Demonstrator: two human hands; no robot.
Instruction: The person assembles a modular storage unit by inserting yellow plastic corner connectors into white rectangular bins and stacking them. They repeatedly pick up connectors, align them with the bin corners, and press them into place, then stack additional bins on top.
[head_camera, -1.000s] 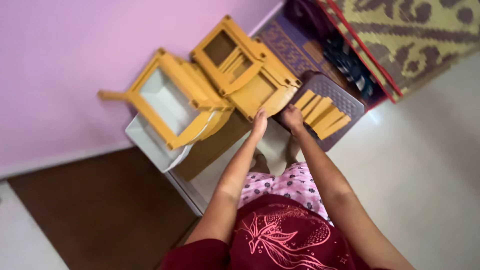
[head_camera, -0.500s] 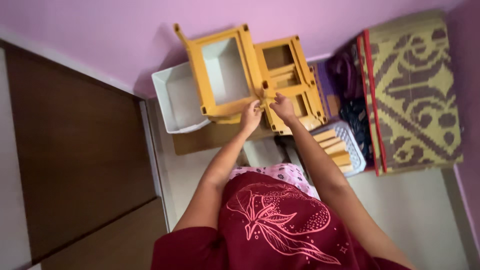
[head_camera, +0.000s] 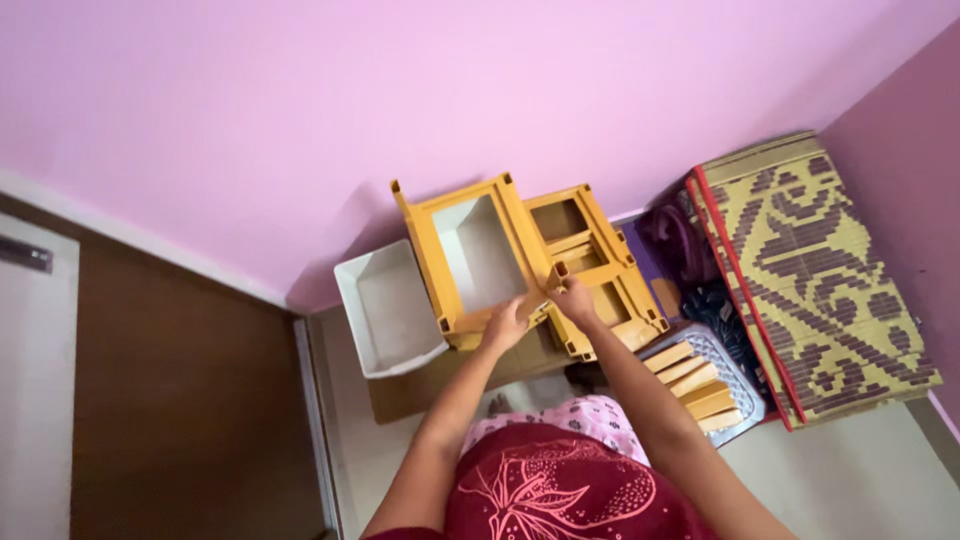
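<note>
Yellow frame (head_camera: 480, 255) swung upright since before, long axis toward wall, left hand (head_camera: 505, 325) and right hand (head_camera: 575, 300) grip clamped on its corner

Two open yellow-orange plastic drawer frames sit side by side against a pink wall — the left-hand square frame (head_camera: 475, 255) showing a pale grey tray inside it, tilted slightly, short corner posts sticking up from its rim. The right-hand yellow-orange plastic frame (head_camera: 592, 270), divided by cross rails into compartments, touches it along one edge — both seen from directly above.
</note>
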